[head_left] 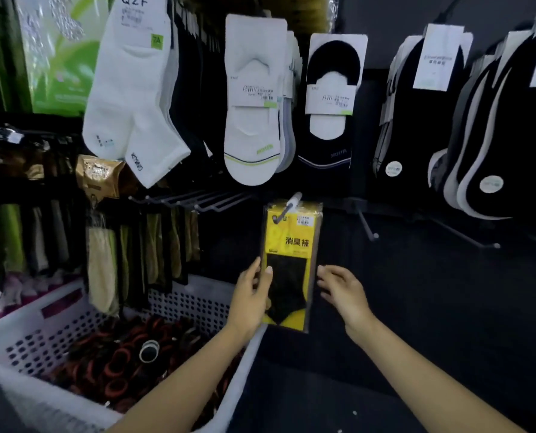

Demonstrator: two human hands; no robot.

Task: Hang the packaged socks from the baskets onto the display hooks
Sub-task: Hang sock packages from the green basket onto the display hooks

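**Steadying a light, slick packet on its peg**

I am pinching the yellow sock packet (291, 245) by its lower left edge with my left hand (251, 298). The thumb (268, 271) is lying on the front and the other fingers are going behind. My right hand (341, 292) is hovering just beside the right edge, fingers spread and loose, holding nothing.

The packet is hanging by its top from a display hook (291, 203), near the corner of the white basket (179, 301). I am judging it light and floppy, with glossy film that will slide (a card insert probably stiffens it), so the side edges are the place to grip.

I am not making out whether the hanging hole is fully seated on the hook, and the dark bundles (119, 354) in the basket are blurring together.
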